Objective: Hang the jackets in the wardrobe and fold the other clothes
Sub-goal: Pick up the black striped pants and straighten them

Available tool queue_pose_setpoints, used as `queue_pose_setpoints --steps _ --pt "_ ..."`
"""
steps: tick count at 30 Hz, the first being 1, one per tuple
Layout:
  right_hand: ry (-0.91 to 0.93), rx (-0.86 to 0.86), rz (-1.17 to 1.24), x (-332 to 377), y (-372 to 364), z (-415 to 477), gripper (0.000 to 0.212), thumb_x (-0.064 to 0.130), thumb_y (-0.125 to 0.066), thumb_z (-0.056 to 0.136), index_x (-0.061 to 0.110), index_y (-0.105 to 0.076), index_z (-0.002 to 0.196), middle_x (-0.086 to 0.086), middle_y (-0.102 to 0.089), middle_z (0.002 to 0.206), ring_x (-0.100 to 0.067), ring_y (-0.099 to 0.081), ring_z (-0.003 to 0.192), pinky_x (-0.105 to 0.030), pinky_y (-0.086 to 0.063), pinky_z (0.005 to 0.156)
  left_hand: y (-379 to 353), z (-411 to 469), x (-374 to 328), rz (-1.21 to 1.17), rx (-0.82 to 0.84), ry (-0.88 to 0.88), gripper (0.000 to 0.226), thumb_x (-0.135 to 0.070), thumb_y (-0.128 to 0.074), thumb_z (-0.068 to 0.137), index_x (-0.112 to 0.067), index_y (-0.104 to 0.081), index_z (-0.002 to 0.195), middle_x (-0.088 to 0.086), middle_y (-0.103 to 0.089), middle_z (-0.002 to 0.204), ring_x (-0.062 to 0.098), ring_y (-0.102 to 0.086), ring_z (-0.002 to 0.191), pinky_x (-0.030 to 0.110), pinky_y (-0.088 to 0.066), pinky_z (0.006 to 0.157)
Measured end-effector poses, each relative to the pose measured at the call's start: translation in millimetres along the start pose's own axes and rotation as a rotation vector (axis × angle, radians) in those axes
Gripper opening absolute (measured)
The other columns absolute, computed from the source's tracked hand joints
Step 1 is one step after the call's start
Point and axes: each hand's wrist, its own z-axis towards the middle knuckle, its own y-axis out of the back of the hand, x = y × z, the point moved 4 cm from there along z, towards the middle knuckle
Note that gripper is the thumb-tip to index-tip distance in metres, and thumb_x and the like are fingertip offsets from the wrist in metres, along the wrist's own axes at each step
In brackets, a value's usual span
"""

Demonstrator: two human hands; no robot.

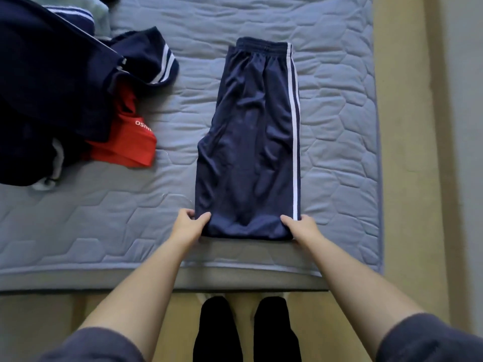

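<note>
Track pants [251,142], navy with white side stripes, flat on quilted mattress [334,105], stretching away from both hands. Left hand [190,224] pinches near-left corner; right hand [300,227] pinches near-right corner. Clothes pile [52,95] well beyond left hand, red garment [130,145] poking out.

Navy trousers [248,142] with two white side stripes; grey-blue quilted mattress [339,126]; red garment [128,145] with white lettering; navy jacket [47,82] with white-striped cuff.
</note>
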Motion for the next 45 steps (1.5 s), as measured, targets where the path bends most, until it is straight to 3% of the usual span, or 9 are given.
queue_pose_setpoints --steps 4,8,11,19,24,28,35,40,45 --pt "-0.05 0.021 -0.008 -17 0 13 0.027 0.017 -0.063 0.088 0.004 -0.059 0.111 -0.012 -0.062 0.095 -0.028 -0.058 0.084 -0.036 -0.049 0.072 -4 5 15 0.001 0.038 0.017 0.021 -0.017 -0.063 0.09 -0.009 -0.056 0.073 0.014 -0.057 0.083 0.022 -0.05 0.059 0.029 -0.049 0.053" --pt "-0.221 0.077 -0.13 -64 4 -3 0.044 0.023 -0.071 0.081 0.001 -0.056 0.115 -0.017 -0.065 0.106 -0.034 -0.063 0.093 -0.044 -0.055 0.082 -5 -30 49 0.073 0.132 0.135 0.01 -0.018 -0.062 0.091 -0.008 -0.063 0.089 0.01 -0.061 0.088 0.022 -0.055 0.075 0.024 -0.045 0.053" --pt "-0.294 0.155 -0.077 -85 11 -45 0.034 0.014 -0.07 0.084 0.002 -0.057 0.113 -0.015 -0.063 0.104 -0.025 -0.06 0.081 -0.035 -0.053 0.061 1 -70 60 0.023 0.22 0.207 0.011 -0.011 -0.059 0.092 -0.01 -0.056 0.082 0.012 -0.058 0.086 0.019 -0.053 0.067 0.019 -0.044 0.038" --pt "0.123 0.193 0.117 0 63 -125 0.056 0.006 -0.058 0.088 0.041 -0.038 0.126 0.009 -0.06 0.101 -0.013 -0.062 0.068 -0.027 -0.053 0.051 42 -130 -11 -0.219 0.165 -0.093 0.042 -0.001 -0.058 0.09 -0.024 -0.046 0.123 0.009 -0.062 0.108 0.019 -0.062 0.077 0.028 -0.055 0.061" --pt "0.179 0.222 0.367 102 98 -123 0.021 0.008 -0.043 0.094 0.02 -0.059 0.097 -0.005 -0.06 0.082 -0.014 -0.058 0.039 -0.017 -0.045 0.04 53 -120 -117 -0.344 0.201 -0.191 0.028 -0.001 -0.043 0.095 -0.014 -0.062 0.079 0.003 -0.062 0.077 0.012 -0.057 0.058 0.019 -0.051 0.046" --pt "0.225 0.263 0.459 187 102 -74 0.029 0.029 -0.036 0.097 0.012 -0.055 0.11 -0.012 -0.072 0.096 -0.016 -0.07 0.068 -0.025 -0.051 0.059 50 -74 -217 -0.507 0.224 -0.204 0.024 -0.015 -0.04 0.094 -0.018 -0.06 0.083 -0.003 -0.068 0.059 0.01 -0.063 0.051 0.021 -0.05 0.056" --pt "0.47 0.157 0.338 242 66 7 0.08 0.027 -0.056 0.094 0.026 -0.001 0.152 -0.002 -0.038 0.147 -0.019 -0.043 0.131 -0.037 -0.039 0.104 9 19 -271 -0.24 0.124 -0.364 0.065 -0.033 -0.048 0.096 -0.018 -0.016 0.151 -0.002 -0.044 0.135 0.019 -0.047 0.119 0.035 -0.04 0.094" --pt "0.328 0.005 0.11 168 39 43 0.074 0.024 -0.067 0.085 0.011 -0.026 0.146 -0.003 -0.048 0.139 -0.019 -0.05 0.12 -0.03 -0.041 0.1 -2 48 -192 0.056 -0.117 -0.277 0.084 -0.03 -0.069 0.083 -0.007 -0.021 0.147 0.014 -0.036 0.148 0.029 -0.039 0.133 0.037 -0.032 0.11" --pt "0.167 0.073 0.226 167 36 73 0.052 0.043 -0.069 0.081 0.011 -0.054 0.12 -0.004 -0.065 0.111 -0.018 -0.063 0.09 -0.027 -0.048 0.067 -12 80 -180 -0.097 -0.008 -0.143 0.069 -0.046 -0.075 0.075 -0.009 -0.049 0.127 0.008 -0.06 0.122 0.025 -0.059 0.107 0.034 -0.048 0.086"
